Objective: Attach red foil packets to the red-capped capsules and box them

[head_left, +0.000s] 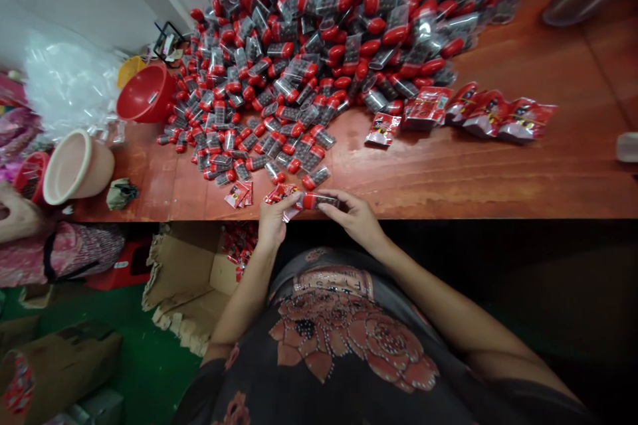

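My left hand (273,220) is shut on a red foil packet (282,196) at the table's front edge. My right hand (351,216) grips a clear plastic capsule container with a red cap (319,200), which nearly meets the packet. Behind them, a large heap of similar red-capped containers (299,60) spreads across the reddish wooden table (448,179). A small stack of red packets (238,194) lies just left of my hands. A row of filled red packets (478,113) lies to the right of the heap.
At the left stand a red basin (144,94), a cream bucket (77,167) and a clear plastic bag (70,83). Another person's hand (20,212) shows at the left edge. Below the table are an open cardboard box (189,279) and green floor (149,358).
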The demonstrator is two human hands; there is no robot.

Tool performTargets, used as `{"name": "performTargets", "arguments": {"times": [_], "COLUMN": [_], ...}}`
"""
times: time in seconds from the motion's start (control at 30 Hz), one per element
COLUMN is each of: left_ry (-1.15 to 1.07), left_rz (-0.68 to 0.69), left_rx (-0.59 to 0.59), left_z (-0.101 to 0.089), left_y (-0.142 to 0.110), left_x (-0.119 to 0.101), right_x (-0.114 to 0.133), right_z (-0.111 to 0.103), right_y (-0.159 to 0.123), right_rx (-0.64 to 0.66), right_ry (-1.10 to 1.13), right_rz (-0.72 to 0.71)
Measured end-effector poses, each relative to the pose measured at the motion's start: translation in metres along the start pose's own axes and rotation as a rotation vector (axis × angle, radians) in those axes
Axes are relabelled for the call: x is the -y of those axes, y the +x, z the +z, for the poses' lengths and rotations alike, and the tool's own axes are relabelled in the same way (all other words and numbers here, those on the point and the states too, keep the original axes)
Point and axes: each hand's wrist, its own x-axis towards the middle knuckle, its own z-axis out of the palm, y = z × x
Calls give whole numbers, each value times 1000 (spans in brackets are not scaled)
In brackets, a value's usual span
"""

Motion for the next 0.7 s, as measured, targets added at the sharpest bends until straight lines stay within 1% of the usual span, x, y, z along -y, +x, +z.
{"name": "performTargets", "arguments": {"times": [0.1, 0.17, 0.3, 0.37, 0.5, 0.7], "left_ry": [54, 63, 61, 62, 79, 144], "left_rz": [18, 26, 27, 21, -14, -87], "left_rx": [12, 3, -6, -1, 31, 78], "left_z": [-1, 0, 3, 4, 1, -11], "left_y": [1, 1, 0, -1, -1, 4], "left_x": [-3, -3, -3, -2, -3, -5], "right_x": [2, 2, 1, 1, 1, 0], "right_z": [-1, -1, -2, -3, -5, 0], "right_y": [0, 1, 5, 6, 6, 1], "right_rx": [15, 43, 129, 142, 117, 8], "right_ry": [-65, -63, 92, 153, 187, 214], "right_rz": [-44, -34, 64, 101, 124, 100]}}
